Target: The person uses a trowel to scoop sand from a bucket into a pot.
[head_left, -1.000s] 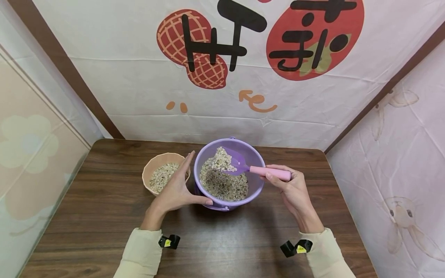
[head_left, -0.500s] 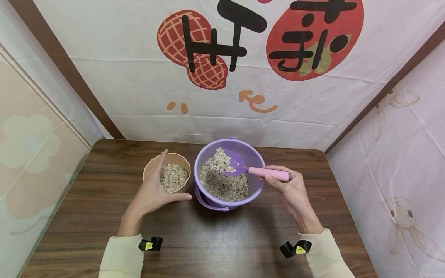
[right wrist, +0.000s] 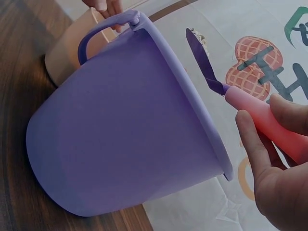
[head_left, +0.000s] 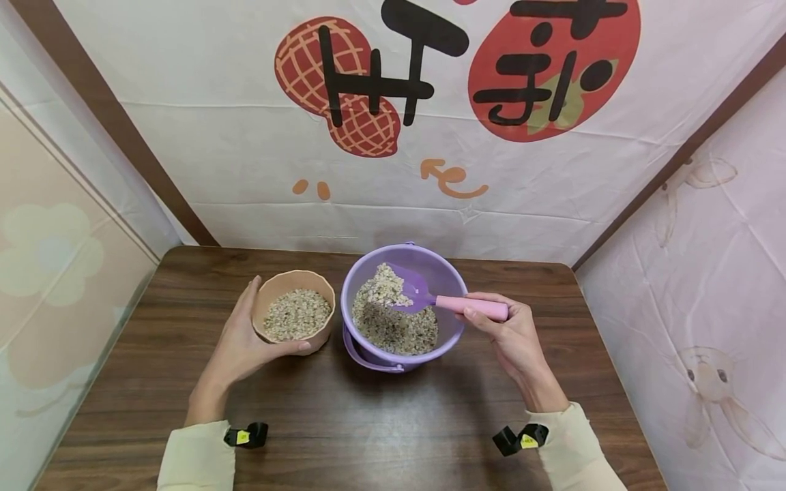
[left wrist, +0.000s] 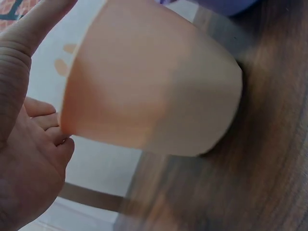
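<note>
A peach bowl (head_left: 321, 333) of pale grain flakes stands on the table. Curved about its left and near sides, my left hand (head_left: 239, 344) holds it near the rim, thumb along the near wall. In the left wrist view, the fingers (left wrist: 50, 126) lie beside the rim. To the bowl's right is a purple bucket (head_left: 451, 273) holding more flakes. My right hand (head_left: 512, 337) grips the pink handle (head_left: 473, 306) of a purple scoop (head_left: 417, 286). Heaped flakes (head_left: 388, 285) rest on the scoop's blade above the bucket, level with its rim in the right wrist view.
The bucket's purple handle (head_left: 368, 361) hangs down at its near left side. Under everything lies a dark wood table (head_left: 393, 436), with a printed white cloth (head_left: 245, 157) behind its far edge and more cloth walls at both sides.
My left hand has left the bucket's left side, passed over the bowl and come round its left side. The loaded scoop in my right hand has stayed almost still.
</note>
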`<state>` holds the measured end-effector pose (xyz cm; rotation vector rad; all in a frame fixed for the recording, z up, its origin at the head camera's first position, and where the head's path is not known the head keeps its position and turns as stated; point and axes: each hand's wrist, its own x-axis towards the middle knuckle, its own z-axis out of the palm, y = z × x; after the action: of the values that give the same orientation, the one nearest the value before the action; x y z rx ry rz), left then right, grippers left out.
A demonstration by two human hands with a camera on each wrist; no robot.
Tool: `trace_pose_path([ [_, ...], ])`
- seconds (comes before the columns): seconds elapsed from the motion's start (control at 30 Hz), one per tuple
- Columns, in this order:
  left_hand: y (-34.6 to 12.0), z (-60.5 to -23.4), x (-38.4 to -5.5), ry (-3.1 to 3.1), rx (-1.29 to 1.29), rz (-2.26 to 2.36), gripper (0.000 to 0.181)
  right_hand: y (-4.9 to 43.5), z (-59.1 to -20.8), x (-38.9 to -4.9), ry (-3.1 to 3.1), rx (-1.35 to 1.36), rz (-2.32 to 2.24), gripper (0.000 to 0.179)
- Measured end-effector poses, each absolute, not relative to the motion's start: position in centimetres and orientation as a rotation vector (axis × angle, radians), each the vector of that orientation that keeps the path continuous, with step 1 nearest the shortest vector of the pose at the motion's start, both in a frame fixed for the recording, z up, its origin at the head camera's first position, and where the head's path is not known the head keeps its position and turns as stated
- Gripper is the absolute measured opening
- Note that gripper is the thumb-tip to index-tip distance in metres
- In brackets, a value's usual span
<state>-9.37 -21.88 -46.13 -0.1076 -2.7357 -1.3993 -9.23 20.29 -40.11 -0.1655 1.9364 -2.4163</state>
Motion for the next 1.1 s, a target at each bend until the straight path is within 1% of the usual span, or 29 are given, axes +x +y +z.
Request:
trace_pose_path([
  [0.37,-22.4,-48.0,-9.4,-2.728,-0.088,-1.372,0.136,19.8,-39.9,-9.0,1.911,-0.182,-2.421,0.036],
  [0.53,-22.5,-48.1,-9.5,-2.723,-0.079,-1.384,0.134,19.0,-39.9,-9.1,1.889,-0.252,-2.405,0.034],
  [0.77,-22.4,-48.2,-9.5,-2.702,-0.076,-1.420,0.133,16.5,-39.6,-9.4,1.862,-0.271,-2.380,0.025],
  [1.0,-22.5,-48.4,-9.5,-2.692,-0.073,-1.469,0.132,13.2,-38.9,-10.0,2.016,-0.213,-2.268,0.032],
  [1.1,-22.5,-48.4,-9.5,-2.689,-0.067,-1.481,0.132,11.9,-38.7,-10.2,2.053,-0.204,-2.231,0.032],
])
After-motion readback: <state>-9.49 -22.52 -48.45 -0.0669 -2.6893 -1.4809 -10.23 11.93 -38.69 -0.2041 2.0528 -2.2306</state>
